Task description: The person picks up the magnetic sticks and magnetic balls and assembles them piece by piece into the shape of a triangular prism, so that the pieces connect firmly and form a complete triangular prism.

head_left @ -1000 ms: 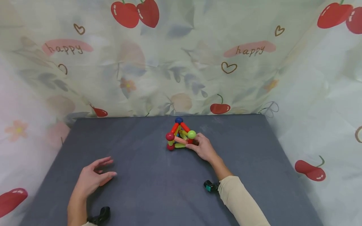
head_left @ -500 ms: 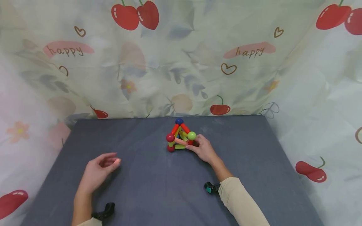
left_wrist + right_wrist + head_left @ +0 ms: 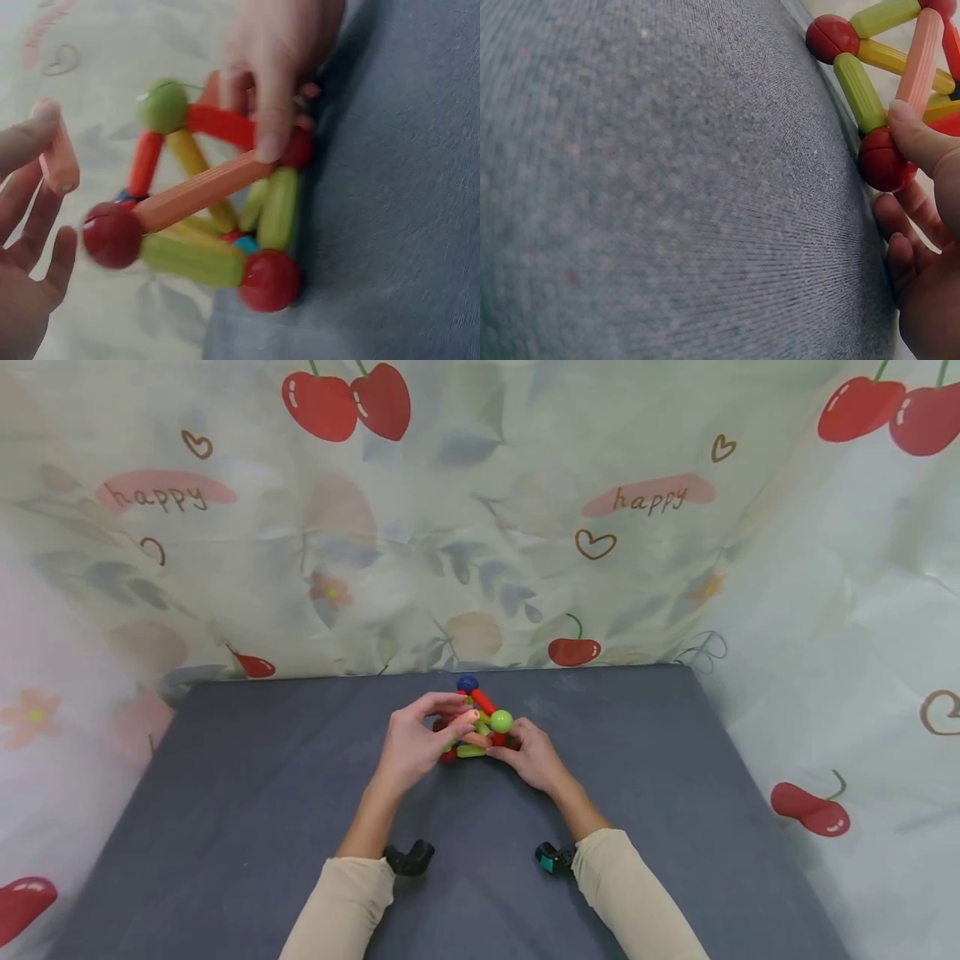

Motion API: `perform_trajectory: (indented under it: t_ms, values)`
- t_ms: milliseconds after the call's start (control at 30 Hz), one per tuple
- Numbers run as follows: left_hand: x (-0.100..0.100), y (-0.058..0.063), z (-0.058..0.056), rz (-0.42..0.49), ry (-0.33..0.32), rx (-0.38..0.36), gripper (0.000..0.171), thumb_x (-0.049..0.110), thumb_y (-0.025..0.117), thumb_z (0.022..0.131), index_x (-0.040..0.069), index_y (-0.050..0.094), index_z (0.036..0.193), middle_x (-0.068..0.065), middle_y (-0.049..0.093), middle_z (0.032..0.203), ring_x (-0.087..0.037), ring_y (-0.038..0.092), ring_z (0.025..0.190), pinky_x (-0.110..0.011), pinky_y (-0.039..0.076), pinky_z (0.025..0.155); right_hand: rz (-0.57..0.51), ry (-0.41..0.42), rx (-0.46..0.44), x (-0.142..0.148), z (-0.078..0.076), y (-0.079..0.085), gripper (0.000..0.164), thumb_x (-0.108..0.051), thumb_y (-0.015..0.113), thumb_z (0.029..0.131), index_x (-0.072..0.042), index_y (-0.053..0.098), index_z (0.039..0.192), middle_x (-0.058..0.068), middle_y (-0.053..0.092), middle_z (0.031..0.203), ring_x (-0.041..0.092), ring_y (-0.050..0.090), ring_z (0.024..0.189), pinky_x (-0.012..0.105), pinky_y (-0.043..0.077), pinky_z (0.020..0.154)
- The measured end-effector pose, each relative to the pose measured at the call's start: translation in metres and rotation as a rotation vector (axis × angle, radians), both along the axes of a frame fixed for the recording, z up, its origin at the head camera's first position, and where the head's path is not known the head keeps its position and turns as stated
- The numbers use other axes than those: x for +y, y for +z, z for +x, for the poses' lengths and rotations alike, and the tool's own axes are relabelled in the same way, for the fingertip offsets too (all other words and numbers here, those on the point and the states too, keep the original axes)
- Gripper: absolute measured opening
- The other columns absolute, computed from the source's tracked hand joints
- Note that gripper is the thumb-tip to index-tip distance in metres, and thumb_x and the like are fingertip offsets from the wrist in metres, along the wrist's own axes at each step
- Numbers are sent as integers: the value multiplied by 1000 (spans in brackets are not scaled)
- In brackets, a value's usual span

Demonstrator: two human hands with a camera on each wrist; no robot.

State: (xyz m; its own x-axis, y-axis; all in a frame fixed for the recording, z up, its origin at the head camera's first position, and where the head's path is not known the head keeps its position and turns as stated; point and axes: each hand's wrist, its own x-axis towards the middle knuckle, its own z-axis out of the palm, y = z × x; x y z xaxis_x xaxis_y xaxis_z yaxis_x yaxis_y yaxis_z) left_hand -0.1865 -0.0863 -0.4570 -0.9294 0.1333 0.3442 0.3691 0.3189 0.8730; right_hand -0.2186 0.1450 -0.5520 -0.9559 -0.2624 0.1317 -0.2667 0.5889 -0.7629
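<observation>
A frame of coloured magnetic rods and balls stands on the dark cloth. Between thumb and fingers my left hand pinches a loose orange magnetic rod, held close to the frame's left side and partly covering it in the head view. In the left wrist view a gap separates this rod from the green ball and the left red ball. My right hand grips the frame's lower right corner. Its thumb presses the end of a fitted orange rod, by a red ball.
The dark grey cloth covers the tabletop. Behind it and at the sides hangs a pale curtain printed with cherries and hearts. Black wrist straps sit on both forearms.
My left hand has swept right and away from me, from the left of the cloth up to the frame, the orange rod now plainly visible in it. My right hand keeps its grip.
</observation>
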Motion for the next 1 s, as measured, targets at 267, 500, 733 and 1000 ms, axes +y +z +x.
perform_trajectory:
  t_ms: [267, 500, 733, 1000]
  values:
    - [12, -8, -9, -188, 77, -17, 36, 29, 83, 86, 22, 74, 119, 1, 71, 110, -16, 60, 96, -32, 55, 77, -2, 16, -7, 0, 0, 1, 32, -28, 80, 89, -11, 75, 116, 6, 64, 110, 21, 61, 98, 37, 50, 87]
    - [10, -11, -9, -406, 106, 102, 29, 32, 85, 84, 22, 79, 110, 2, 73, 106, -20, 49, 108, -45, 42, 92, -7, 19, -8, 1, 0, 1, 31, -29, 79, 90, -11, 76, 115, 6, 64, 109, 20, 61, 96, 35, 50, 86]
    - [15, -16, -11, -566, 139, 237, 25, 26, 88, 80, 21, 82, 104, 1, 74, 98, -27, 50, 116, -53, 40, 99, -1, 23, -2, -1, -1, -1, 31, -29, 79, 90, -12, 75, 116, 7, 63, 107, 18, 59, 92, 31, 49, 81]
    - [20, -17, -9, -562, 140, 249, 23, 21, 89, 79, 18, 82, 101, 0, 71, 96, -30, 50, 119, -59, 31, 107, -11, 15, -1, 0, 0, -1, 31, -28, 80, 89, -12, 75, 116, 7, 64, 108, 18, 59, 90, 31, 48, 79]
